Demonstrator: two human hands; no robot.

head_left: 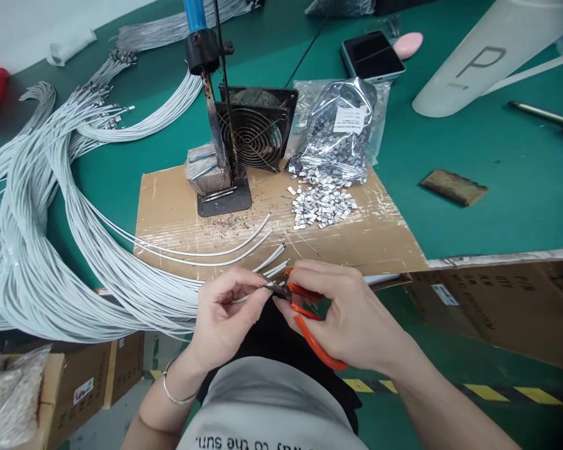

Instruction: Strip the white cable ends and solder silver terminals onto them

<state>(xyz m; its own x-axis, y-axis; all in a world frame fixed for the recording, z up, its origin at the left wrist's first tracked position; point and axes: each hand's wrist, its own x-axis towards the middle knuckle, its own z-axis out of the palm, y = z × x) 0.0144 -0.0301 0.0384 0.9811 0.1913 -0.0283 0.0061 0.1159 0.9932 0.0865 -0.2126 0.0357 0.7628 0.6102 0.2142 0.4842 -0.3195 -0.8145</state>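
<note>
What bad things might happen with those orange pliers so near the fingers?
The orange-handled pliers in the right hand work right beside the fingertips of the left hand, so a pinch seems possible. The thin white wire might slip from that small grip. The loose pile of small silver metal clips could scatter if bumped.

Two hands — left hand [225, 322], right hand [356, 315] — one pair of orange pliers [311, 338], one fan [258, 128], one phone [371, 55], one foil bag [331, 140]

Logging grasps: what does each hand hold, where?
Right hand holds orange-handled metal pliers by the handles; left hand pinches a thin white wire near its end.
</note>
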